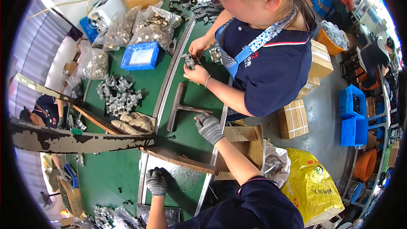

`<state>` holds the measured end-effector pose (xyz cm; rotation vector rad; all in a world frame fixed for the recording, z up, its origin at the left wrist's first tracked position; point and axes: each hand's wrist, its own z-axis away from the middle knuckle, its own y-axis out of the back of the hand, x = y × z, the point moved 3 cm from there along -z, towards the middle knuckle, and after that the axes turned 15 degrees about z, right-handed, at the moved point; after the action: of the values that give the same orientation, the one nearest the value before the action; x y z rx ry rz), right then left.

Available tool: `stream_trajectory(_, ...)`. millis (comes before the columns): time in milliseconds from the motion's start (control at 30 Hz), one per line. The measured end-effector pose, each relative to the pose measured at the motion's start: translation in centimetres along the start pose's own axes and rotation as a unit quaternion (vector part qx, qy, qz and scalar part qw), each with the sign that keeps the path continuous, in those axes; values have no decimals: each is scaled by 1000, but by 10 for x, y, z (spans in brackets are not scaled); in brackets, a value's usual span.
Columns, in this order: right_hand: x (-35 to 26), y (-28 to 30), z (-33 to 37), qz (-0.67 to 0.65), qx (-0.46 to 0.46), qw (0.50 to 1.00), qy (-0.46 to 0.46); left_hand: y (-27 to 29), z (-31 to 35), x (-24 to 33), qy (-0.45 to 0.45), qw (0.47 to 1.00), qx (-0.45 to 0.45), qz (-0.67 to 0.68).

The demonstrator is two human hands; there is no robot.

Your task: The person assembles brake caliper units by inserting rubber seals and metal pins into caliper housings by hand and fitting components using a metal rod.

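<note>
My left hand (156,183), in a grey knit glove, hovers over the green belt near its left rail. Its fingers are loosely extended, with a dark patch at the tips that may be shadow; I see no object in it. My gloved right hand (209,128) is right beside the handle of a metal hammer (174,108). Its fingers are slightly bent and do not appear wrapped round the handle. The hammer lies on the belt, its long head toward the left rail. Farther up, a co-worker's bare hands (196,70) hold a grey metal casting (189,61).
A worn metal frame (80,141) and a wooden strip (178,160) cross the belt between my hands. Left of the belt are a heap of castings (121,95), crumpled gloves (135,123), a blue tray (140,56) and bagged parts (155,25). An open carton (242,148) and yellow sack (313,184) stand right.
</note>
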<state>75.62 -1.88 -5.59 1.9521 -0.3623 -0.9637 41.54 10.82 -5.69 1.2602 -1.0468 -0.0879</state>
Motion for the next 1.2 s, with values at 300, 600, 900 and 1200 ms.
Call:
stream_trajectory(300,62,32,-201,18,114,978,-173,27,-9,60,-46,998,-26,-13)
stream_trajectory(600,92,-19,-274,-25,-55,973,-221,-5,-179,213,-253,954,7,161)
stream_trajectory(900,159,-33,-258,-177,36,975,-133,-204,-433,263,250,607,-195,729)
stream_trajectory(1200,37,31,-218,-168,9,986,-19,-146,-402,236,48,619,-164,767)
